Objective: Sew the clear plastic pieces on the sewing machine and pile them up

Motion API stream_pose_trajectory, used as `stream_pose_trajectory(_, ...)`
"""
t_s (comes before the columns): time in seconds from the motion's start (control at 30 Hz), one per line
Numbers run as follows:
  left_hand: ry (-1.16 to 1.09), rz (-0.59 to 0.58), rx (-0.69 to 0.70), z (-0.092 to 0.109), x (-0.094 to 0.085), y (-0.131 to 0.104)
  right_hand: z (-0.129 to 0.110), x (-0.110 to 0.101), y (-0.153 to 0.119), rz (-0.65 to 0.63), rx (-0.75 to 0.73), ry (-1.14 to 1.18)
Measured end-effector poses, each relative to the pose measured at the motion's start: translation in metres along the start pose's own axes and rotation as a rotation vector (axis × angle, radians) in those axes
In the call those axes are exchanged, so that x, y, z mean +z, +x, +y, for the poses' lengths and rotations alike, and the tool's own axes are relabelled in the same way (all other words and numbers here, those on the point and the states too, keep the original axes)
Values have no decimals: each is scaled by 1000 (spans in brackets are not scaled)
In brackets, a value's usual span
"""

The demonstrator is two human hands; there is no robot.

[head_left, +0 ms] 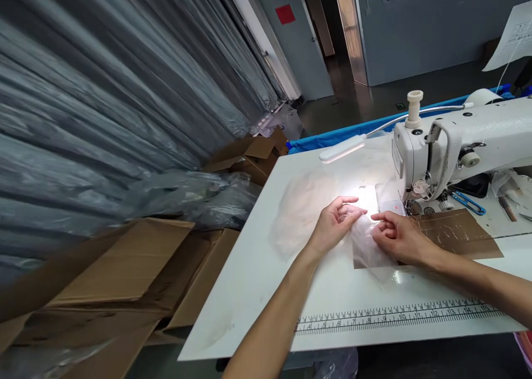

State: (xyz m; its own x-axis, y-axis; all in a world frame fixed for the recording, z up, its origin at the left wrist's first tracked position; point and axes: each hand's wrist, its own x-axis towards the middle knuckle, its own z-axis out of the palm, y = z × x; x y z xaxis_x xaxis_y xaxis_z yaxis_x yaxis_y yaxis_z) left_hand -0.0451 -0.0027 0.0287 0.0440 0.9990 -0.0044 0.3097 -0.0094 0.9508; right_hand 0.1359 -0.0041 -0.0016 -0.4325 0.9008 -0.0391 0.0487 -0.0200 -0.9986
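Observation:
A thin, see-through whitish sheet (368,243), perhaps plastic or sheer fabric, hangs between my hands over the table. My left hand (337,219) pinches its upper left edge, thumb against fingers. On the other side, my right hand (393,235) has its fingers curled and closed on the sheet's right part. Just beyond my right hand is the needle area of a white sewing machine (490,135). A lamp (343,148) on a bendable neck lights the spot in front of my fingers. Beneath the sheet and my right hand lies a brown board (461,235).
The white table (245,290) has a printed ruler (386,319) along its front edge. Blue snips (469,201), a dark phone (476,185) and small metal parts lie under the machine arm. Open cardboard boxes (124,262) and clear plastic bags (191,196) stand left, beside a grey curtain (103,91).

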Motion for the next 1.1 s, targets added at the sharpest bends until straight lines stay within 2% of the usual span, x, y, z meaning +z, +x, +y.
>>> stream_pose_trajectory(0.1, 148, 2, 89, -6, 22, -2, -3, -24, -34, -68, -3, -60)
stream_pose_trajectory(0.2, 264, 43, 227, -9, 37, -2, -7, -49, -58, -92, -94, -358)
stream_pose_trajectory(0.33, 370, 154, 319, -9, 33, 1, -11, -74, -62, 5, -205, -775)
stream_pose_trajectory(0.47, 417, 142, 370, -6, 21, 0, -8, -89, -50, 92, -283, -892)
stream_pose_trajectory(0.6, 502, 41, 342, 0, 13, -5, -8, -91, -43, 122, -299, -863)
stream_pose_trajectory(0.83, 617, 38, 304, 4, 7, -10, -8, -75, -42, -77, -497, -872)
stream_pose_trajectory(0.93, 625, 19, 404, 1, 12, -11, 2, -74, -39, -68, -533, -940)
stream_pose_trajectory(1.1, 772, -162, 732, -8, 24, -13, 10, -75, -36, -18, -643, -983)
